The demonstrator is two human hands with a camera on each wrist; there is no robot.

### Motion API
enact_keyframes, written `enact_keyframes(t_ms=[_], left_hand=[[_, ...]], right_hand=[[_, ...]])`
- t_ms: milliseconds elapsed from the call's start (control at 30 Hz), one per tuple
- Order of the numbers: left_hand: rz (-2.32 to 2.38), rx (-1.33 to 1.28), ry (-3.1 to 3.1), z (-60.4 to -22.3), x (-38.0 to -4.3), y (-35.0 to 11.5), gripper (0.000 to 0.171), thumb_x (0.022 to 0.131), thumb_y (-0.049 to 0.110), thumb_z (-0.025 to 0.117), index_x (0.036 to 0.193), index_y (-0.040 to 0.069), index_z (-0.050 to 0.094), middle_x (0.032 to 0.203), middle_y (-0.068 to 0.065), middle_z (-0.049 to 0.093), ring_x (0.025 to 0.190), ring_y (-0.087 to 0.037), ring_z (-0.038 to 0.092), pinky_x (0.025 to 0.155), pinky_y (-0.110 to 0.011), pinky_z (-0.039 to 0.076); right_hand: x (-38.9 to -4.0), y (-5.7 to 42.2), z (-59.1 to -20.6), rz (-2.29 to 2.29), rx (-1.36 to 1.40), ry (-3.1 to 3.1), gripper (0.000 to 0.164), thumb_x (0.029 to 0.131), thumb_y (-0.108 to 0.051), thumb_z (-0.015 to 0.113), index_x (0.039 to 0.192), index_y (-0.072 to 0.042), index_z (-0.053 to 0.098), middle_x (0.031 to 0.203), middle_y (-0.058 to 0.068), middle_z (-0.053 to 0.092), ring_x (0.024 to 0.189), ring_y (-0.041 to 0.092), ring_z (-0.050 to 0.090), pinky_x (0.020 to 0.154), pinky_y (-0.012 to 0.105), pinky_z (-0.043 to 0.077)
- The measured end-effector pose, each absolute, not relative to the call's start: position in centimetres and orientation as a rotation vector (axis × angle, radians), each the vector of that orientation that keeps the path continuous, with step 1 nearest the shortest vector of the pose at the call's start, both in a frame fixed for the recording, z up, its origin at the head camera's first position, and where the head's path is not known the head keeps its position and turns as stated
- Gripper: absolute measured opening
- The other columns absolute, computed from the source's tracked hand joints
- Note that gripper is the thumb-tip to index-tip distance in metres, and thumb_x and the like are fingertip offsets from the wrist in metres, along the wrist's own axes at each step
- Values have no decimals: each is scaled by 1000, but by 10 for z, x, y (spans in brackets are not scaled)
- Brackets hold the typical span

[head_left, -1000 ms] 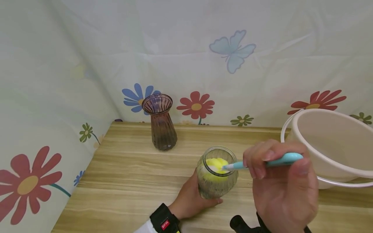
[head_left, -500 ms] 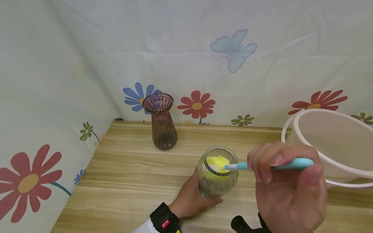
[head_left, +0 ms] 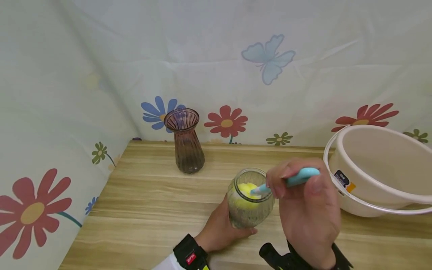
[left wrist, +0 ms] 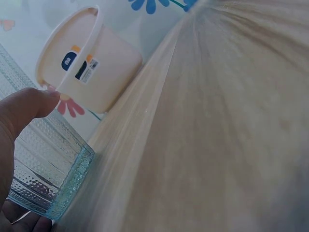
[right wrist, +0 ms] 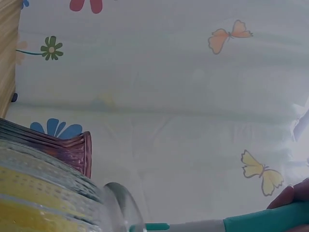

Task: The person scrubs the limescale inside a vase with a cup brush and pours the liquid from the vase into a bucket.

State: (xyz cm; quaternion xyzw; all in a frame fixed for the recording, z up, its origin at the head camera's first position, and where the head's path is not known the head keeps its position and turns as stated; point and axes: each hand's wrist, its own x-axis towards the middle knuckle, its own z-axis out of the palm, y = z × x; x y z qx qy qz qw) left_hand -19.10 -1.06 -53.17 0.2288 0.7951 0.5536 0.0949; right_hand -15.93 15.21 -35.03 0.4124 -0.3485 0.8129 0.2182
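A clear ribbed glass vase (head_left: 251, 217) is tilted slightly in my left hand (head_left: 222, 228), which grips it round its side. In the left wrist view the thumb lies across the glass (left wrist: 48, 154), with fingertips showing beneath it. My right hand (head_left: 308, 217) holds the teal handle of a sponge bottle brush (head_left: 302, 176), thumb against the handle's end. The brush's yellow sponge head (head_left: 244, 190) sits inside the vase, its shaft passing over the rim. In the right wrist view the teal handle (right wrist: 265, 221) leads from the fingers to the vase's mouth.
Back left on the wooden table (head_left: 145, 198) stands a purple-brown glass vase (head_left: 189, 150) with a flared top. A cream bucket (head_left: 364, 183) with its handle hanging down is close beyond the right hand. A flower-printed curtain (head_left: 209, 48) lines the back and left.
My right hand shifts a little right with the brush, then left toward the vase, baring the bucket's label. The shaft now slants more steeply into the vase. The left hand stays nearly still.
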Motion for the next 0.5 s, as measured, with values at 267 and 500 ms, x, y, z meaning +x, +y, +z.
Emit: enact_keyframes(t_ms=[267, 500], left_hand=[[1685, 681, 2360, -535, -192, -10, 109, 76, 47, 92, 158, 45, 20, 149, 16, 51, 133, -7, 54, 116, -30, 42], [1699, 703, 2344, -535, -192, -10, 109, 77, 43, 92, 159, 44, 20, 149, 15, 51, 134, -8, 54, 117, -30, 42]], right_hand=[[-163, 138, -354, 2174, 1087, -1210, 35, 112, -3, 23, 113, 9, 56, 92, 10, 54, 79, 24, 44, 71, 34, 34], [-160, 134, -347, 2198, 883, -1470, 32, 113, -9, 29, 107, -4, 60, 88, 4, 53, 76, 22, 43, 70, 31, 40]])
